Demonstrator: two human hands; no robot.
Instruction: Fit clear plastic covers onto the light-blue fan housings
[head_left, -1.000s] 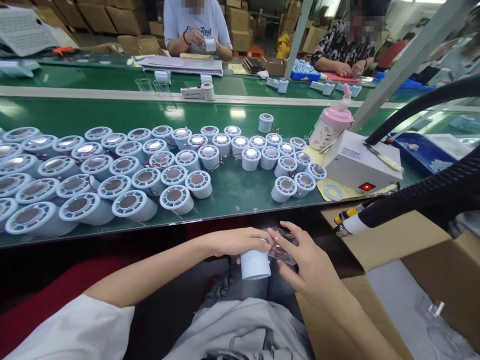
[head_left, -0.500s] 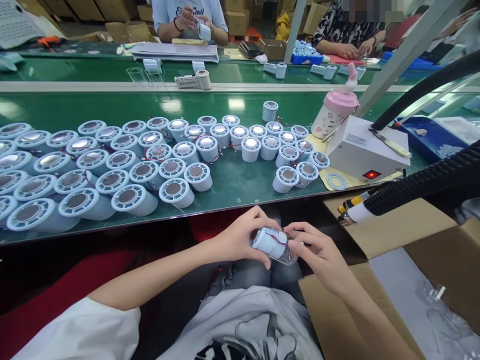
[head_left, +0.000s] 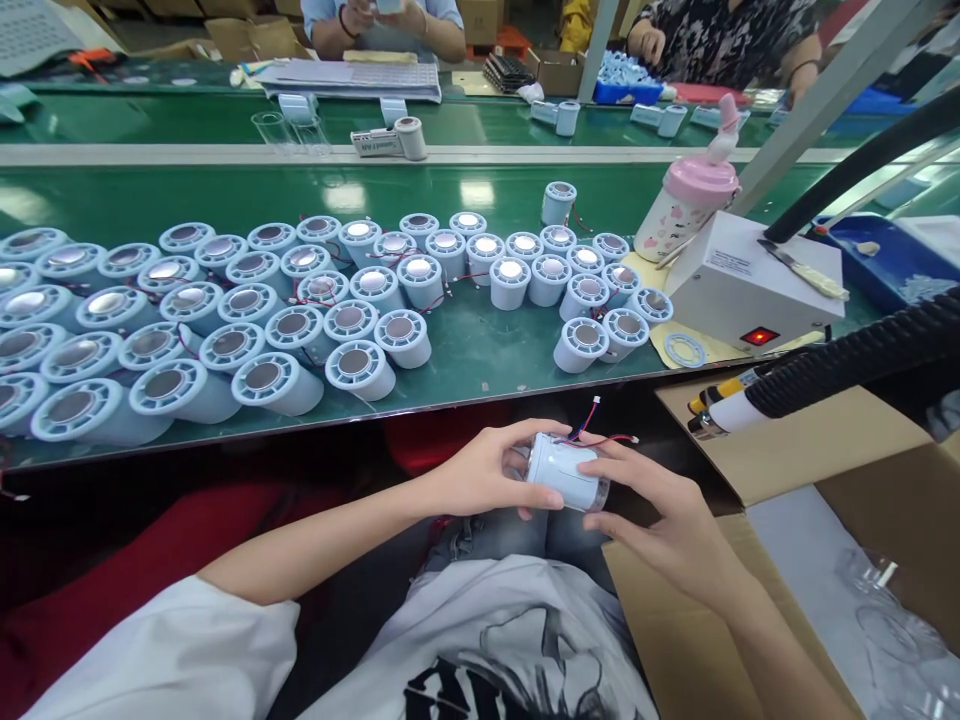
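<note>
Over my lap, both hands are closed around a light blue plastic cylinder [head_left: 564, 474] lying on its side. My left hand [head_left: 501, 470] grips its left end, thumb along the front. The fingers of my right hand [head_left: 651, 492] press on the right end, where a clear plastic edge shows. Thin red and blue wires [head_left: 581, 434] with small white connectors stick out from the cylinder's upper side. On the bench in front, many similar light blue cylinders [head_left: 375, 288] stand with round metal discs on top.
At the right stand a white box with a lit red switch [head_left: 759, 337], a pink-lidded cup [head_left: 686, 205] and a black hose [head_left: 847, 370]. An open carton [head_left: 720, 468] below holds clear plastic parts [head_left: 896, 640]. Two people work across the green bench [head_left: 480, 390].
The clear cover that surrounded much of the cylinder now shows only at its right end. The wires have come out above it. The view has shifted slightly.
</note>
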